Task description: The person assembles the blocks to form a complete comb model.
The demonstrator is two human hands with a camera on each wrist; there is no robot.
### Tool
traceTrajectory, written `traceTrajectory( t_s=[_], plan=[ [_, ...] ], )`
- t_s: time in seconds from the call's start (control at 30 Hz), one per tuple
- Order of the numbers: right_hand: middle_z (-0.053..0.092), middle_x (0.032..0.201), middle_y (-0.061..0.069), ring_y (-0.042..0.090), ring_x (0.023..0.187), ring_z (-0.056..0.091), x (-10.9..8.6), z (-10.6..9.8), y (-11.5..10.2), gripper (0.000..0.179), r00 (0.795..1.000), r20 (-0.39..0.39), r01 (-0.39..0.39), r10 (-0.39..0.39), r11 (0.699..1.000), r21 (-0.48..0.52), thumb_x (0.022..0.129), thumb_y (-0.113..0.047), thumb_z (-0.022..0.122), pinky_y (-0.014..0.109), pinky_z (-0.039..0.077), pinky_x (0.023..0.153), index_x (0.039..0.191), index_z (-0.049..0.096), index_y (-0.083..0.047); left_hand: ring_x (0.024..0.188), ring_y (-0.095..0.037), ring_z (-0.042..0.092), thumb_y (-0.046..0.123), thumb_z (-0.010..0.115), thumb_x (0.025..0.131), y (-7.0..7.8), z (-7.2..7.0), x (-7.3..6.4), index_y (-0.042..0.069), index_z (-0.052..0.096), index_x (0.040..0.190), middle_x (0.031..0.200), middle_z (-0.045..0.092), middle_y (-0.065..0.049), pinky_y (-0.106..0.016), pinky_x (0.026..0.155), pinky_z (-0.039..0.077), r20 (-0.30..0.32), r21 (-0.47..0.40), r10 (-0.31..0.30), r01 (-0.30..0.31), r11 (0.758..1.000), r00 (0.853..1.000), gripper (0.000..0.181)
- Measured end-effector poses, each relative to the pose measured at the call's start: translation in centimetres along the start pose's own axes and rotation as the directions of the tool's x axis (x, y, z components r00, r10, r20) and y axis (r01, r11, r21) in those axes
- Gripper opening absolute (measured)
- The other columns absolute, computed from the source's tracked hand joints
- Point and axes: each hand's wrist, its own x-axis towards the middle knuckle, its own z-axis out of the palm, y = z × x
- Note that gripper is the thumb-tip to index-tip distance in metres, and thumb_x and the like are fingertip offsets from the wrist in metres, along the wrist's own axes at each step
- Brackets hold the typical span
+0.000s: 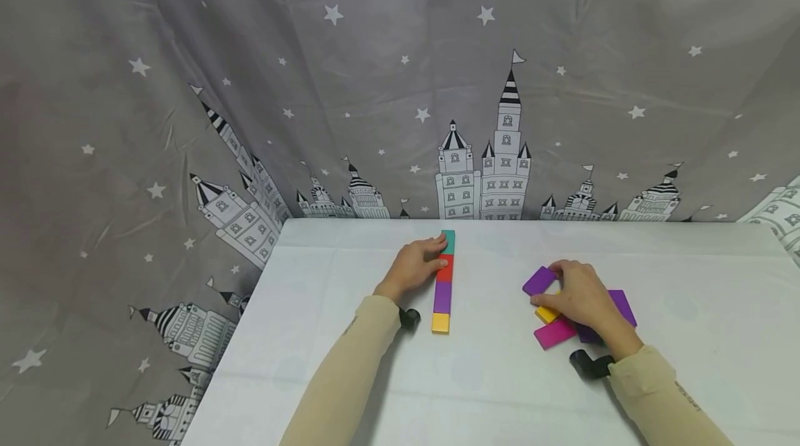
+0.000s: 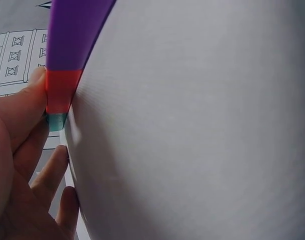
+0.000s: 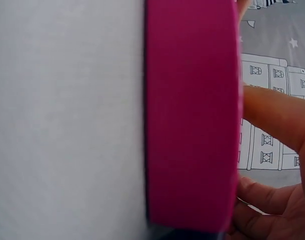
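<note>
A straight row of blocks runs toward the back of the table: a yellow block (image 1: pixel 440 323) in front, then a purple block (image 1: pixel 442 297), a red block (image 1: pixel 444 269) and a teal block (image 1: pixel 448 242). My left hand (image 1: pixel 412 267) lies along the row's left side, its thumb touching the red block and a fingertip at the teal one. To the right, my right hand (image 1: pixel 581 296) is over a loose group of blocks, thumb and forefinger pinching a purple block (image 1: pixel 539 281). Under it show a yellow block (image 1: pixel 547 314) and a magenta block (image 1: pixel 555 333); the palm hides others.
More purple blocks (image 1: pixel 622 307) lie beside and under the right hand. A white cloth covers the table (image 1: pixel 494 390). Behind it hangs a grey curtain (image 1: pixel 375 85) with castles and stars. The magenta block fills much of the right wrist view.
</note>
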Motion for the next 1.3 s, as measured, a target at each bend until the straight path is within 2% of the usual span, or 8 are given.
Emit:
traceTrajectory(
  t_s=[0.13, 0.37, 0.6, 0.87, 1.3],
  plan=[
    [0.062, 0.109, 0.025, 0.04, 0.102, 0.05, 0.0, -0.1, -0.2, 0.072, 1.0, 0.011, -0.012, 0.011, 1.0, 0.011, 0.079, -0.036, 0.084, 0.053, 0.051, 0.085, 0.127, 0.057, 0.011, 0.143, -0.021, 0.041, 0.023, 0.071, 0.095, 0.0, 0.1, 0.0, 0.012, 0.057, 0.142, 0.151, 0.048, 0.006, -0.041, 0.12, 0.03, -0.002, -0.006, 0.008, -0.008, 1.0, 1.0, 0.051],
    [0.058, 0.125, 0.031, 0.047, 0.115, 0.047, -0.3, -0.1, -0.4, 0.071, 1.0, 0.001, -0.004, 0.004, 0.999, 0.045, 0.08, -0.033, 0.082, 0.063, 0.046, 0.097, 0.132, 0.056, 0.008, 0.144, -0.021, 0.04, 0.023, 0.071, 0.095, 0.1, 0.2, 0.0, 0.012, 0.057, 0.143, 0.152, 0.048, 0.007, -0.042, 0.12, 0.03, -0.001, -0.006, -0.002, 0.002, 1.0, 1.0, 0.051],
    [0.06, 0.126, 0.027, 0.043, 0.115, 0.049, -0.9, -0.2, -1.1, 0.066, 0.998, -0.036, 0.061, -0.058, 0.995, 0.075, 0.082, -0.029, 0.081, 0.06, 0.047, 0.096, 0.133, 0.056, 0.006, 0.144, -0.021, 0.04, 0.023, 0.071, 0.095, 0.2, 0.0, -0.1, 0.013, 0.056, 0.143, 0.152, 0.048, 0.007, -0.041, 0.12, 0.03, -0.003, -0.004, -0.003, 0.003, 1.0, 1.0, 0.052],
    [0.061, 0.127, 0.023, 0.043, 0.12, 0.049, -1.8, -0.2, -2.6, 0.063, 0.983, -0.092, 0.165, -0.156, 0.981, 0.099, 0.08, -0.025, 0.083, 0.06, 0.045, 0.1, 0.131, 0.06, 0.004, 0.144, -0.022, 0.04, 0.022, 0.07, 0.095, 0.2, 0.0, -0.1, 0.012, 0.057, 0.143, 0.152, 0.048, 0.006, -0.042, 0.12, 0.03, -0.007, -0.006, -0.005, 0.005, 1.0, 1.0, 0.051],
    [0.063, 0.125, 0.017, 0.037, 0.12, 0.051, -3.1, 1.7, -5.3, 0.061, 0.972, -0.096, 0.223, -0.214, 0.971, 0.087, 0.076, -0.022, 0.088, 0.058, 0.047, 0.1, 0.128, 0.063, -0.001, 0.144, -0.023, 0.04, 0.022, 0.071, 0.095, 0.0, 0.0, -0.3, 0.011, 0.058, 0.142, 0.151, 0.049, 0.006, -0.042, 0.119, 0.03, -0.007, -0.024, 0.008, -0.008, 1.0, 1.0, 0.05]
  ],
)
